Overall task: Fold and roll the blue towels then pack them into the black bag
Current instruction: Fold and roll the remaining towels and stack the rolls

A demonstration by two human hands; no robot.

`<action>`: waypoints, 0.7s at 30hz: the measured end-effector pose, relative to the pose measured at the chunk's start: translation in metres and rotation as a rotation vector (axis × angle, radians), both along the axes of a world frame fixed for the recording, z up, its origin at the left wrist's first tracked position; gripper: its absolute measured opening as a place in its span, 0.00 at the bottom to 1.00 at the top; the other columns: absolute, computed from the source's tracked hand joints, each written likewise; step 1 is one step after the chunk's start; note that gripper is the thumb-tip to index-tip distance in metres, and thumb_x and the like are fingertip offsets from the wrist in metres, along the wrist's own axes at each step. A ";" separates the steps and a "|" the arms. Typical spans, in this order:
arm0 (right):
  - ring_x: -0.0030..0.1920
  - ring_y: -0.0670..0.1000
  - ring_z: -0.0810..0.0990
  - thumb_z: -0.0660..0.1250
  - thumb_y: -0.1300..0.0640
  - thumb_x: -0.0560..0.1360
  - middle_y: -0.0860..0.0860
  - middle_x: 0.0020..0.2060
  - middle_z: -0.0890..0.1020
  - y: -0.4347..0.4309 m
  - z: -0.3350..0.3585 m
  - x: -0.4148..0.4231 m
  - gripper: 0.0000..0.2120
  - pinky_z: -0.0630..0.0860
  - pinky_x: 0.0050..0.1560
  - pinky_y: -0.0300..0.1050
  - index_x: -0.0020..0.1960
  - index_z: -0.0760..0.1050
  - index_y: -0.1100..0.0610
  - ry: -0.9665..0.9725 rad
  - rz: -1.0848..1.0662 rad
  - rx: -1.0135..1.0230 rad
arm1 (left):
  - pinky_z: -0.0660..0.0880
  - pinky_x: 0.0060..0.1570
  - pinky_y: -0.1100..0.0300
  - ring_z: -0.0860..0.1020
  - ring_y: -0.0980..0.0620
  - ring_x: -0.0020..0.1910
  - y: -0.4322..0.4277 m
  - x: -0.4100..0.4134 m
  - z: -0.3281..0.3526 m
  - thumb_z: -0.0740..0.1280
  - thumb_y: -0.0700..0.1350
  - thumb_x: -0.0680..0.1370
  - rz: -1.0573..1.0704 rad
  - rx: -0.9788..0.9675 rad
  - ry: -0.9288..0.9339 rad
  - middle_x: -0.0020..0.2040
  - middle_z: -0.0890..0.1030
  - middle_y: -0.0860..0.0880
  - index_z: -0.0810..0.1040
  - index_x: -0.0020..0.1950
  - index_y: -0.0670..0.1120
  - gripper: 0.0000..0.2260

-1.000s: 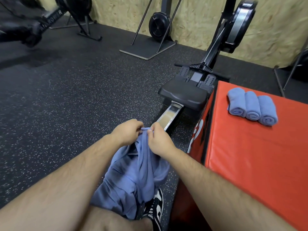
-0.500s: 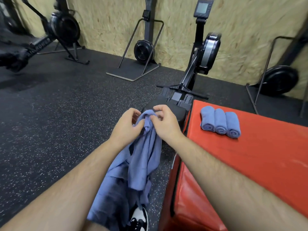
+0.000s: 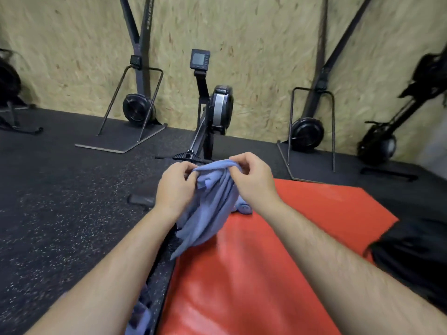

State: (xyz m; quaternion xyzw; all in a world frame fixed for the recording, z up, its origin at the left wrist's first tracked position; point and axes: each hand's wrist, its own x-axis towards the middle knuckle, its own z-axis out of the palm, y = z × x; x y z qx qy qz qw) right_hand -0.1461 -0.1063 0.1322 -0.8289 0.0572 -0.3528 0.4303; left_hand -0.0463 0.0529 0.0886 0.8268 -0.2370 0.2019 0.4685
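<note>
A loose blue towel hangs bunched between my hands, above the near left edge of the red box. My left hand pinches its top edge on the left. My right hand pinches the same edge on the right. The towel's lower end drapes onto the red box. Behind the hanging towel, only the end of a rolled blue towel shows on the box; the rest is hidden. A black bag sits at the right edge, beyond the box's right corner.
A rowing machine stands straight ahead on the black speckled floor. Other machines lean against the chipboard wall at left and right. More blue cloth lies by the box's lower left edge.
My view has tipped upward and shifted right over the box. Both hands have risen with the towel and moved slightly apart along its top edge. The rolled towels are now mostly hidden.
</note>
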 end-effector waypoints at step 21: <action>0.37 0.46 0.76 0.69 0.50 0.74 0.51 0.37 0.83 -0.157 -0.170 -0.099 0.11 0.72 0.40 0.44 0.43 0.81 0.59 0.794 -0.026 0.019 | 0.64 0.34 0.56 0.76 0.44 0.41 -0.152 -0.094 -0.102 0.68 0.50 0.76 -0.168 0.617 0.322 0.42 0.71 0.47 0.68 0.38 0.46 0.13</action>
